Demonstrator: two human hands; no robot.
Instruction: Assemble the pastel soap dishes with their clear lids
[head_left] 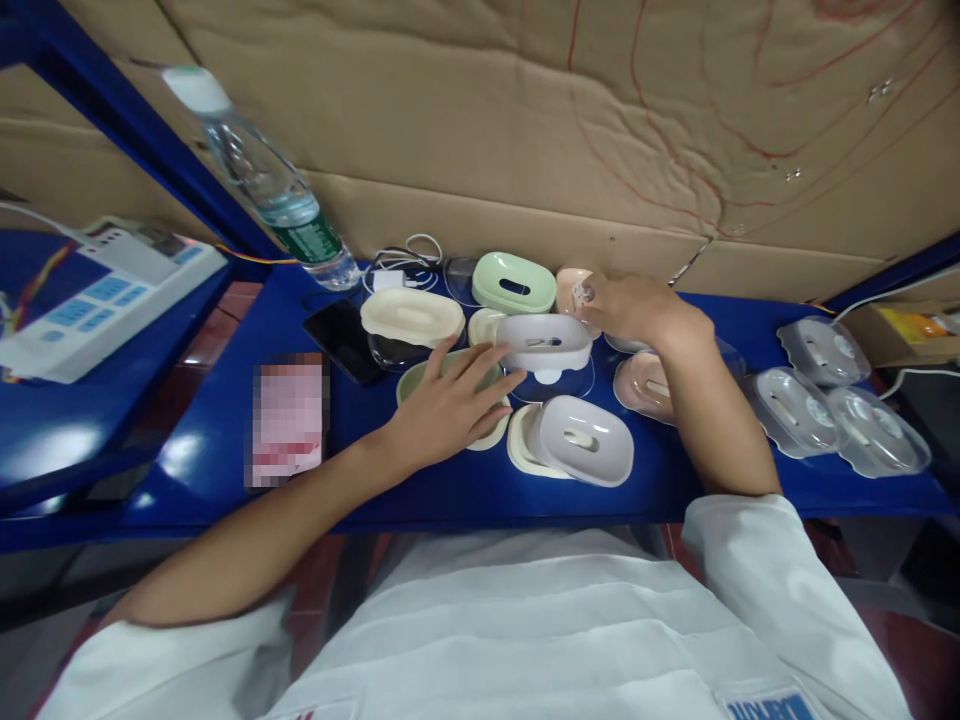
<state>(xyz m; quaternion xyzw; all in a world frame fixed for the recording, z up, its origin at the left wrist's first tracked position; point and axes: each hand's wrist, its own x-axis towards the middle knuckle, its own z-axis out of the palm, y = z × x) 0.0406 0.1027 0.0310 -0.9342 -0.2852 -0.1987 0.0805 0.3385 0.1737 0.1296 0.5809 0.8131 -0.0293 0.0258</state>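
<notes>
My left hand [450, 405] lies palm down with fingers spread over an olive-green dish [414, 378], its fingertips by a pale grey dish [559, 350]. At the back, my right hand [626, 305] is at a pink dish [574, 283]; its fingers are bent and partly hidden, so its hold cannot be made out. Between the hands and the board stands a light green dish [514, 282]. A cream dish [412, 315] is left of it. Nearer the front edge, a tilted grey dish [607, 450] rests against a cream piece [521, 445]. Another pink dish [641, 385] sits under my right forearm.
A water bottle [292, 215], black phone [341, 338] and white charger [390, 281] are at the back left. Several clear-covered dishes [795, 410] lie right. A power strip [105, 310] is far left, and a cardboard wall [465, 130] rises behind the blue table [450, 497].
</notes>
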